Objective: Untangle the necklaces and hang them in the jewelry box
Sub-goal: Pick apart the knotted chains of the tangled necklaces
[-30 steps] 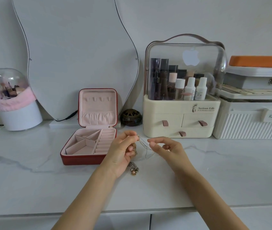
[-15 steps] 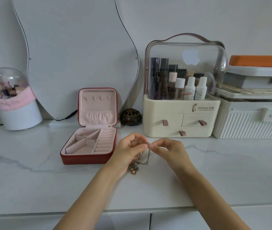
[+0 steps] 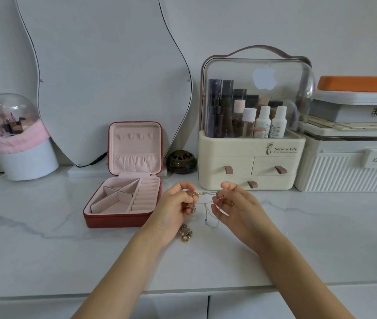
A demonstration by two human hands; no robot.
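Observation:
A tangle of thin necklaces (image 3: 206,203) stretches between my two hands above the marble counter (image 3: 45,249). My left hand (image 3: 173,210) pinches one end, and a gold beaded clump (image 3: 185,233) hangs below it, touching the counter. My right hand (image 3: 238,208) pinches the other end, with silver chain loops dangling between the hands. The red jewelry box (image 3: 123,217) stands open just left of my left hand, its pink lid (image 3: 134,146) upright with small hooks and a pocket, its compartments holding nothing.
A cream cosmetics organiser (image 3: 249,166) with bottles stands right behind my hands. A white ribbed case (image 3: 348,166) sits at the right, a dark round burner (image 3: 181,162) and a curved mirror (image 3: 104,77) at the back, a brush holder (image 3: 19,143) at the far left.
My hands came together half a second ago and have now drawn apart, pulling a short stretch of chain taut between them. The beaded clump stays under my left hand.

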